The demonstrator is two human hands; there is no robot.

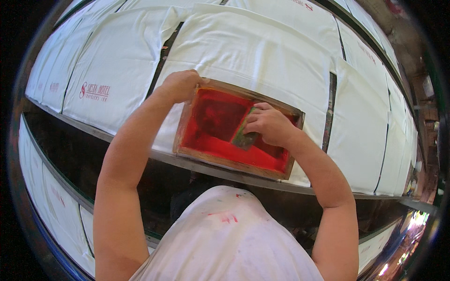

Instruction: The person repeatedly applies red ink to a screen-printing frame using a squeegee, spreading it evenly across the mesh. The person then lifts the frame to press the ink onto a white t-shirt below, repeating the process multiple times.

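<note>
A wooden screen-printing frame [229, 164] lies on a white cloth [248, 42] in front of me, its mesh covered with wet-looking red ink [220, 145]. My left hand [181, 86] is closed on the frame's far left corner. Inside the frame, right of the middle, my right hand [273, 125] grips a squeegee [244, 140] with a greenish, ink-stained body. The squeegee stands slanted against the mesh, and its lower edge is partly hidden. A darker red patch lies to its left.
More white cloths lie flat along the long table, some with a red print, such as the left cloth [110, 61]. Dark gaps separate them. The table's near edge [201, 167] runs just before my body. Another table with cloths [51, 196] stands at lower left.
</note>
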